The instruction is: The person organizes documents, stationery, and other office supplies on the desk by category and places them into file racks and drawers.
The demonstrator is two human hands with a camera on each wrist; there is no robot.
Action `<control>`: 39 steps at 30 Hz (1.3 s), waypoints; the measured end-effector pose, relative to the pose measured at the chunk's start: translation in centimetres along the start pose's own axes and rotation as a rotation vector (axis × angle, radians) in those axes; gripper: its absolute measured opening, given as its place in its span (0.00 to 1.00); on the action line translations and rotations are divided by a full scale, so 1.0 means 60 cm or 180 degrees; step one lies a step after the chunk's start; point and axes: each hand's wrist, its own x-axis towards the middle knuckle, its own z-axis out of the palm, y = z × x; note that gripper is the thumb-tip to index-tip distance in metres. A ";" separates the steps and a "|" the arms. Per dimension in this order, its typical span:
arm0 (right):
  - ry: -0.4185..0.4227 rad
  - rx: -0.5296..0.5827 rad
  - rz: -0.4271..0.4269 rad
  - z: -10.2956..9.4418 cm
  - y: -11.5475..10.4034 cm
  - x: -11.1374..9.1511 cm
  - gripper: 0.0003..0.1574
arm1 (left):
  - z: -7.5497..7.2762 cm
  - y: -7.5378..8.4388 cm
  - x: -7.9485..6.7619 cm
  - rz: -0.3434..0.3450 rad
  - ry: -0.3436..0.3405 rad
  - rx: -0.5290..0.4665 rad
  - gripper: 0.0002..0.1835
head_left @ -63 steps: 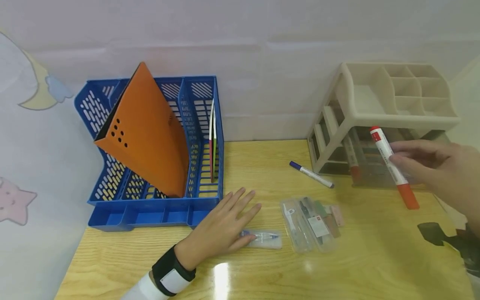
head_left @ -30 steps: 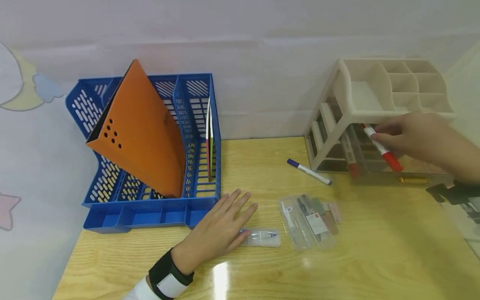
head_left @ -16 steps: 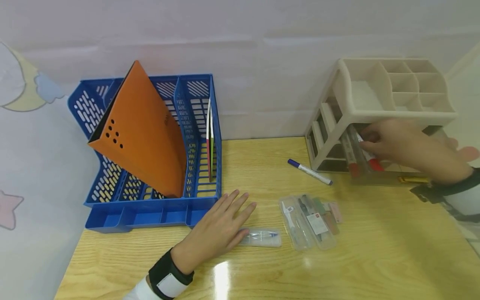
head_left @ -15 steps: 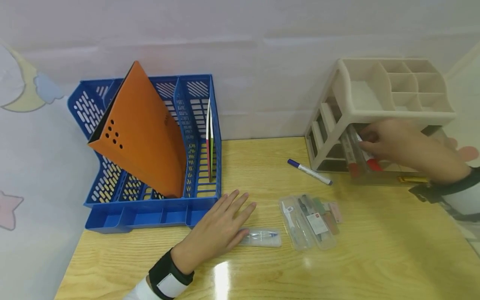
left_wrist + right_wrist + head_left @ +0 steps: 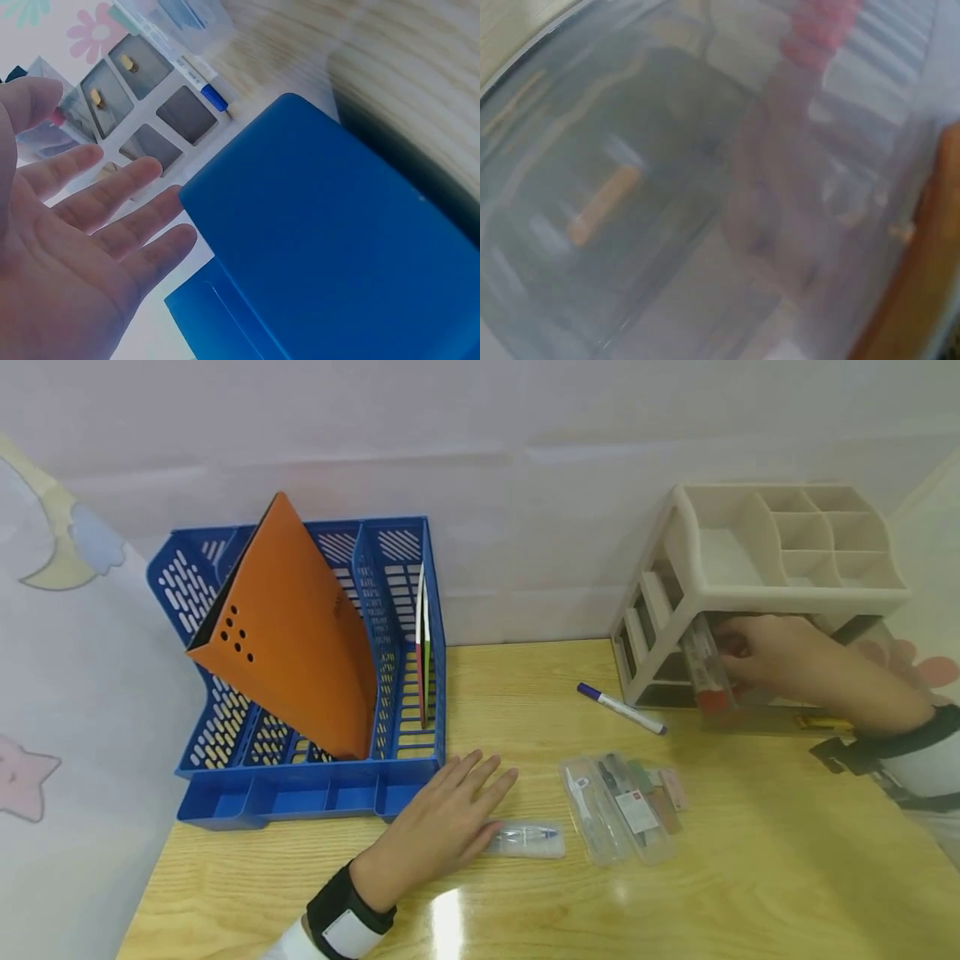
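My right hand (image 5: 795,660) reaches into the clear pulled-out drawer (image 5: 765,720) of a beige desk organizer (image 5: 802,600). Its fingers are bent, with the tips hidden inside. Red-ended markers (image 5: 712,700) show through the drawer's side, close by those fingers; I cannot tell whether one is still gripped. The right wrist view is mostly blurred clear drawer plastic (image 5: 667,187). My left hand (image 5: 442,818) lies with spread fingers at the corner of the blue file rack (image 5: 315,768), its thumb over a clear pouch (image 5: 532,840) containing a pen. The left wrist view shows its palm (image 5: 82,240).
A blue-capped marker (image 5: 621,707) lies left of the organizer. Two clear cases (image 5: 596,814) and small pastel pieces (image 5: 673,789) are mid-table. The rack holds an orange folder (image 5: 300,627) and thin booklets (image 5: 422,652). A pale sheet (image 5: 525,552) forms the backdrop.
My right hand has carried a red marker from in front of the organizer into the open drawer and sunk lower there. The left hand has stayed at the pouch.
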 end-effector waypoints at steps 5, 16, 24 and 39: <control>0.0073 -0.0113 0.0056 -0.007 -0.001 -0.020 0.27 | -0.004 0.001 0.003 -0.0012 -0.0017 0.0000 0.34; 0.0798 -0.0162 0.0063 -0.025 -0.076 -0.099 0.23 | -0.007 -0.004 0.004 -0.0049 0.0032 0.0025 0.35; 0.1747 0.0041 -0.0633 0.006 -0.141 -0.139 0.18 | -0.006 -0.005 0.008 -0.0075 0.0009 0.0022 0.35; 0.1275 0.0043 -0.1125 0.099 -0.183 -0.149 0.26 | -0.004 0.005 0.067 -0.0043 -0.0184 -0.0004 0.35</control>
